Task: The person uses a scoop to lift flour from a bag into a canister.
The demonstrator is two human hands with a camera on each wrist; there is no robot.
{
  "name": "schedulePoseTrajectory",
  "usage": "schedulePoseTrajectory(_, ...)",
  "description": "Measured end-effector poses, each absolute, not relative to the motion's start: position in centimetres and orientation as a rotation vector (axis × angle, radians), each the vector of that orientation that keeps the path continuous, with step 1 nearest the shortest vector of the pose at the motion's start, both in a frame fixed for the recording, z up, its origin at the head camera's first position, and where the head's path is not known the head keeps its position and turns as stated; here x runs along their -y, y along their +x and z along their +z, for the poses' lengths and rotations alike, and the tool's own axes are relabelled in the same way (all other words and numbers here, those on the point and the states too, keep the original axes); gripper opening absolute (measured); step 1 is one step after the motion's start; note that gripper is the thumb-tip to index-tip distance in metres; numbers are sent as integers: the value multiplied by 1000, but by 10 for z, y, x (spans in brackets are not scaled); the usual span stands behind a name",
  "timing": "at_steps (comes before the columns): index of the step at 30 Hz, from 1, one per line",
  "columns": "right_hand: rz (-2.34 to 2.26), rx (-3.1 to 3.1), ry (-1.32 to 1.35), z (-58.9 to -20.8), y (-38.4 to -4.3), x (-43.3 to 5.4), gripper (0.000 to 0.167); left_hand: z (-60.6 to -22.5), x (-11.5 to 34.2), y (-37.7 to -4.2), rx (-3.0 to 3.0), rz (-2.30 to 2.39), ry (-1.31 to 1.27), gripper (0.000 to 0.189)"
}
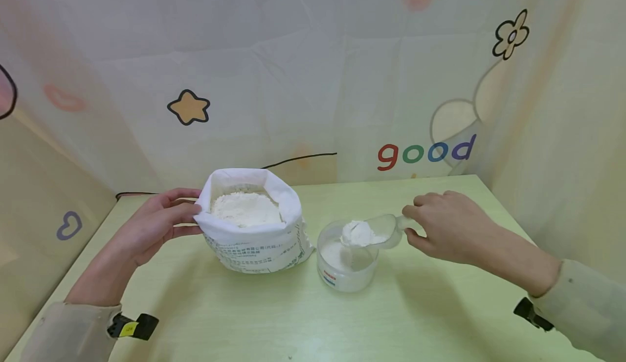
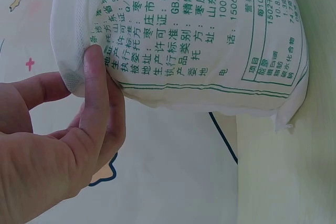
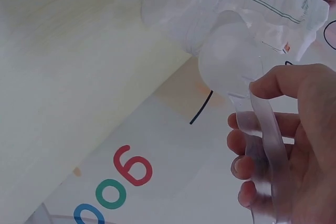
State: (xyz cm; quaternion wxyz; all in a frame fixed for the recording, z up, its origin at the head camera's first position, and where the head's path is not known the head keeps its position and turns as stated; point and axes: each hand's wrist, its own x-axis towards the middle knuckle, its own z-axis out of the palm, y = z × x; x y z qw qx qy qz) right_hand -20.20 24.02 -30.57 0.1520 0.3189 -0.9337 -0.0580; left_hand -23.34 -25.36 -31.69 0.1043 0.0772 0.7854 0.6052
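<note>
A white cloth flour bag (image 1: 254,248) with green print stands at centre left, its rim folded down around white flour (image 1: 246,208). My left hand (image 1: 163,220) pinches the bag's folded rim (image 2: 73,72) at its left side. To the right of the bag stands a clear round tub (image 1: 347,275) with white powder in the bottom. Over the tub's right rim, my right hand (image 1: 447,226) holds a translucent scoop (image 1: 383,229) heaped with flour at its front. In the right wrist view, the fingers curl around the scoop's handle (image 3: 268,156).
Both things stand on a pale green table (image 1: 274,324). A patterned curtain (image 1: 303,79) hangs behind it and along the sides. A black strap with a device (image 1: 132,326) sits on the left sleeve, another device (image 1: 533,314) on the right.
</note>
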Motion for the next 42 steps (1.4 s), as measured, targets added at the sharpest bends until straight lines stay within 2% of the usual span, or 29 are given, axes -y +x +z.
schedulePoseTrajectory(42,-162,2742,895,-299,-201,-234,12,-319,254,-234,-2335,1769,231,57)
